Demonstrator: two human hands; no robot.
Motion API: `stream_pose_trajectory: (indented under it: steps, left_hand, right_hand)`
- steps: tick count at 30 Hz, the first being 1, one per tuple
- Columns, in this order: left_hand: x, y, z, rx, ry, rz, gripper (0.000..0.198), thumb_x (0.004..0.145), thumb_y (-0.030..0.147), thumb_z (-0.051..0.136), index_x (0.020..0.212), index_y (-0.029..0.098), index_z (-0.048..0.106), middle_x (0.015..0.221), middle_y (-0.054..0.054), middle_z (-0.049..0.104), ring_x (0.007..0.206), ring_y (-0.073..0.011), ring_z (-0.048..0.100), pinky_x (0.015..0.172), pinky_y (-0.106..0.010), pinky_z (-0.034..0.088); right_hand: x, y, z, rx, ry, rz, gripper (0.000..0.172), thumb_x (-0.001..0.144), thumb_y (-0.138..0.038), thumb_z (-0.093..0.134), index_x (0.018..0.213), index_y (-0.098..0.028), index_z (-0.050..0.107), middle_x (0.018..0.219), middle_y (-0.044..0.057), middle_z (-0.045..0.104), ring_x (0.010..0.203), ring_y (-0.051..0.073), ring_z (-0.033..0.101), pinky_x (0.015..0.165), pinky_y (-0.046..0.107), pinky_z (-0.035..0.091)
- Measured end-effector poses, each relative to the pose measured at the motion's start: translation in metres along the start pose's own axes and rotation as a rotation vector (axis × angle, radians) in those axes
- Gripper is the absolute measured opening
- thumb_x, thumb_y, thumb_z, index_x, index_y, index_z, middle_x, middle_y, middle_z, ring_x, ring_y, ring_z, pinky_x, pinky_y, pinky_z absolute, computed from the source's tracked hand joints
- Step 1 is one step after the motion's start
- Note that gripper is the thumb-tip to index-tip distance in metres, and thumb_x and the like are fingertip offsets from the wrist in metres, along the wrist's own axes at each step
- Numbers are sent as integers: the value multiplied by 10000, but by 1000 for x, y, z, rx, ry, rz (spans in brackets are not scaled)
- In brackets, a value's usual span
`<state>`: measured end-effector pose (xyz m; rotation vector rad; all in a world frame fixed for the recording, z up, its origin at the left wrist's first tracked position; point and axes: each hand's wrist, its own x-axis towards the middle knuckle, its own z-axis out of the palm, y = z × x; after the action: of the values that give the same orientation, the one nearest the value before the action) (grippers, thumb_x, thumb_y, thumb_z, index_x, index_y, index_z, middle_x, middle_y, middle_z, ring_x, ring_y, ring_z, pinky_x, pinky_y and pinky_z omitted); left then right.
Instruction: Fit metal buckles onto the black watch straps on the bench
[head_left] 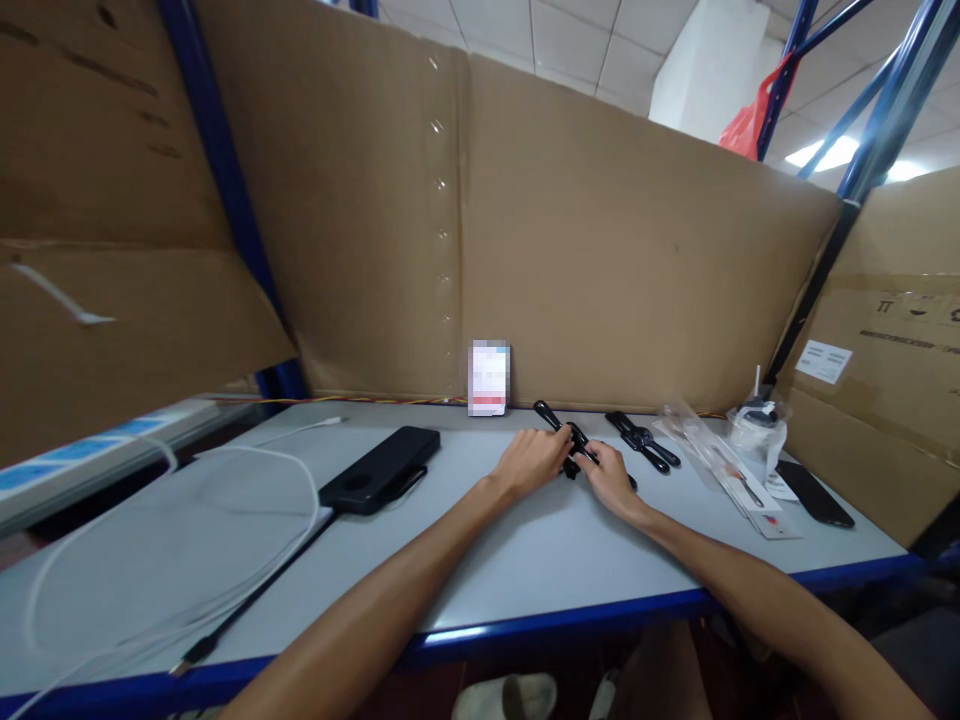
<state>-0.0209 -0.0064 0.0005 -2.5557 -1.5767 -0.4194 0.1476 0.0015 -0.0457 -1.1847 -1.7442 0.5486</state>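
Both hands meet at the far middle of the grey surface (525, 560). The left hand (534, 460) and the right hand (609, 478) each have their fingers curled shut on one black strap (576, 440), which lies low over the surface between them, its far end sticking out to the left beyond the left hand. Just to the right lies a second black strap (643, 440), untouched. Further right are clear plastic bags (720, 455) and a black phone (815, 493). To the left sits a black power bank (379, 470), with a white cable (225, 480) looping over the near left. A small card (488, 378) leans on the cardboard wall (600, 250) at the far edge.
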Motion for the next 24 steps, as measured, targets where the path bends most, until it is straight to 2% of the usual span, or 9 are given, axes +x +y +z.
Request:
stream_pose_trajectory:
  steps: [7,13,20,24]
  left_hand:
    - [1,-2,1,9,27,4,339,1047,330,293,1148,192,587,944,-168,748,886,-307,720,744,-336,417]
    - [2,-8,2,-46,58,-88,338,1045,325,296,1117,207,604,934,-153,743,879,-294,711,756,-335,420]
    - [0,-3,1,21,-43,41,255,999,255,406,1171,194,585,964,-166,744,901,-313,718,789,-358,456]
    - [-1,0,-3,39,-39,37,252,954,214,485,1192,186,563,988,-171,742,952,-313,714,803,-356,460]
  right_hand:
    - [0,-1,0,-37,0,-12,227,787,-354,574,633,-215,482,619,-10,557,637,178,487,621,282,328]
    - [0,1,1,-22,-18,-6,221,780,-344,567,624,-215,480,602,-16,546,623,170,471,604,274,324]
    - [1,3,0,3,7,2,242,804,-394,556,658,-216,481,649,-2,558,659,181,489,623,276,330]
    - [1,3,2,-33,-11,-20,230,805,-362,564,647,-217,482,644,-2,573,648,182,491,635,281,335]
